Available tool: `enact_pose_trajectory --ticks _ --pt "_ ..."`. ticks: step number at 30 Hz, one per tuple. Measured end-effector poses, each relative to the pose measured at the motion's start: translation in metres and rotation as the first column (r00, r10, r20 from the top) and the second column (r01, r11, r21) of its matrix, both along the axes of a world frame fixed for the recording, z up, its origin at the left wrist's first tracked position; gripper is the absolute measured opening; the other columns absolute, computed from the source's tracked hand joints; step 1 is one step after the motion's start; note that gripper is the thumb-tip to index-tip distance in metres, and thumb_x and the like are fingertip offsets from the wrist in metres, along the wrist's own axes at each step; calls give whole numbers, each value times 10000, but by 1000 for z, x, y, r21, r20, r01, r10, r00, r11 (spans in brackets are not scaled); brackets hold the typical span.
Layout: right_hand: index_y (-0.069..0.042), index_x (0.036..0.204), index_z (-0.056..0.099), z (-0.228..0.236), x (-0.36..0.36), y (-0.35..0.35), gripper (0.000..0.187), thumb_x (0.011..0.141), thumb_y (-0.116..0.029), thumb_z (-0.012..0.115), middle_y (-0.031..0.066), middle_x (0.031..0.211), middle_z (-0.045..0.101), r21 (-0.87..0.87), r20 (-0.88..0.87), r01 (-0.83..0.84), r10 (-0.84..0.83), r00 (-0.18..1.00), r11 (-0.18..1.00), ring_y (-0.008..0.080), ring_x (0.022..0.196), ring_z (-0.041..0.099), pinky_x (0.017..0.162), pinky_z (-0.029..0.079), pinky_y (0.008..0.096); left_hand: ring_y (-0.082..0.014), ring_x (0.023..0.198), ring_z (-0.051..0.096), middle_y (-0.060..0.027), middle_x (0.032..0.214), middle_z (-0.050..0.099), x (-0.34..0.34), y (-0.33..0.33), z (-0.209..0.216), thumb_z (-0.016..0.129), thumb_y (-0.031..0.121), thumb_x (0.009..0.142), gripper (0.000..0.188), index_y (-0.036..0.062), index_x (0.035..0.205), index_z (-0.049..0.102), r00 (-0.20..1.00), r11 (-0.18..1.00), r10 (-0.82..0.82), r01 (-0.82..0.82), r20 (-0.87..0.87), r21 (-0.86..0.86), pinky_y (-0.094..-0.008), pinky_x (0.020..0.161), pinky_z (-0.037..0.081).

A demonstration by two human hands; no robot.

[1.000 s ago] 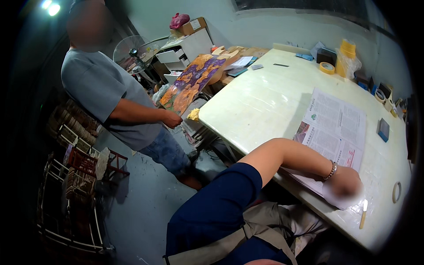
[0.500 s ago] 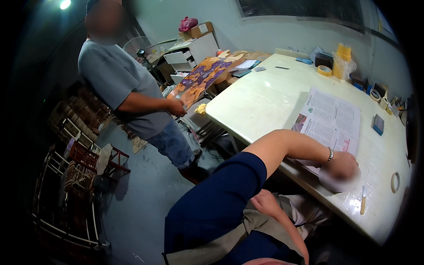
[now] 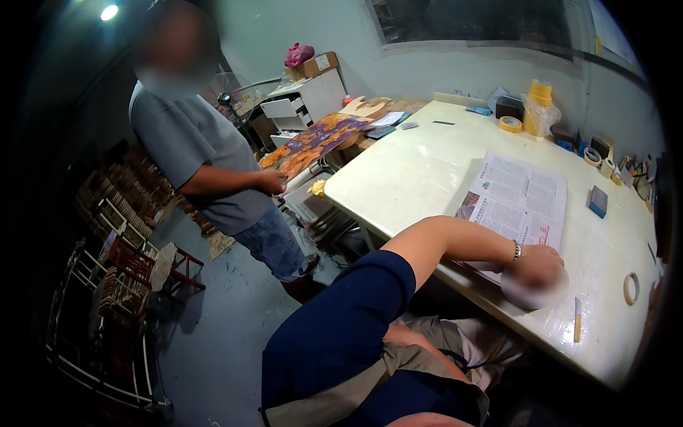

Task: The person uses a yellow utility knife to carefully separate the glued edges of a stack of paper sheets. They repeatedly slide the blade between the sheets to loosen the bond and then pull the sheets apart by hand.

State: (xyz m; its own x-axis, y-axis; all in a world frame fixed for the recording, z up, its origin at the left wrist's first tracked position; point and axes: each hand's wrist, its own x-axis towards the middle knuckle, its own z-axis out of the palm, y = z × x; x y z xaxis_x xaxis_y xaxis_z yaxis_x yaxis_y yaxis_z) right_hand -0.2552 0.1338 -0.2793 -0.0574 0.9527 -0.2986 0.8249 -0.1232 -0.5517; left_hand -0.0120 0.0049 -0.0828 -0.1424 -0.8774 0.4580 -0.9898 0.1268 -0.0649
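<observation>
My left hand, with a bracelet at its wrist, lies at the near right corner of a printed newspaper on the pale table. A blur covers its fingers, so their pose and anything under them are hidden. My right hand is low, below the table edge near my apron, and mostly covered by my left sleeve; its fingers do not show. To the right of my left hand lies a small knife with a wooden-coloured handle. A pale tape roll is farther right.
A blue-grey block lies right of the newspaper. Along the wall stand a yellow tape roll, a plastic-wrapped yellow container and several tapes. A person in a grey shirt stands left, beside an orange-and-purple patterned board. Stacked chairs stand farther left.
The view has shifted a little, moving the table's things leftward in the picture. My right hand has slipped farther behind my left sleeve. My left hand keeps its place at the newspaper's corner.
</observation>
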Motion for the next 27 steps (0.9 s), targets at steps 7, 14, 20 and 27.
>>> enact_pose_trajectory --ticks 7,14,20,27 --pt "-208 1006 756 8 -2 9 720 863 -767 326 134 1030 698 -65 -12 -72 71 997 995 364 1093 599 1078 47 714 -261 955 597 -7 985 633 2 1 -5 626 144 628 132 184 737 562 997 991 -65 59 -50 -123 -415 755 477" --pt "-183 951 771 -9 -8 14 746 865 -769 316 97 984 712 -59 8 -27 28 1000 998 349 1048 618 1083 9 702 -267 955 599 -10 983 636 0 1 -3 625 142 609 146 180 732 556 995 990 -64 55 -70 -127 -420 764 478" --pt "-242 1011 748 32 2 -58 426 872 -593 551 15 978 715 340 -209 388 -334 919 856 260 1038 636 1104 72 670 -283 946 598 -16 963 633 -2 -3 -5 617 122 597 159 173 726 540 988 980 -117 98 -102 -174 -422 733 479" --pt "1 1033 650 73 -41 -242 259 905 -190 531 170 1015 633 485 -616 798 -788 22 -357 354 990 568 943 413 426 -334 905 597 -106 1005 626 -1 26 17 576 107 595 162 87 756 560 952 989 -106 71 -287 -130 -449 730 492"
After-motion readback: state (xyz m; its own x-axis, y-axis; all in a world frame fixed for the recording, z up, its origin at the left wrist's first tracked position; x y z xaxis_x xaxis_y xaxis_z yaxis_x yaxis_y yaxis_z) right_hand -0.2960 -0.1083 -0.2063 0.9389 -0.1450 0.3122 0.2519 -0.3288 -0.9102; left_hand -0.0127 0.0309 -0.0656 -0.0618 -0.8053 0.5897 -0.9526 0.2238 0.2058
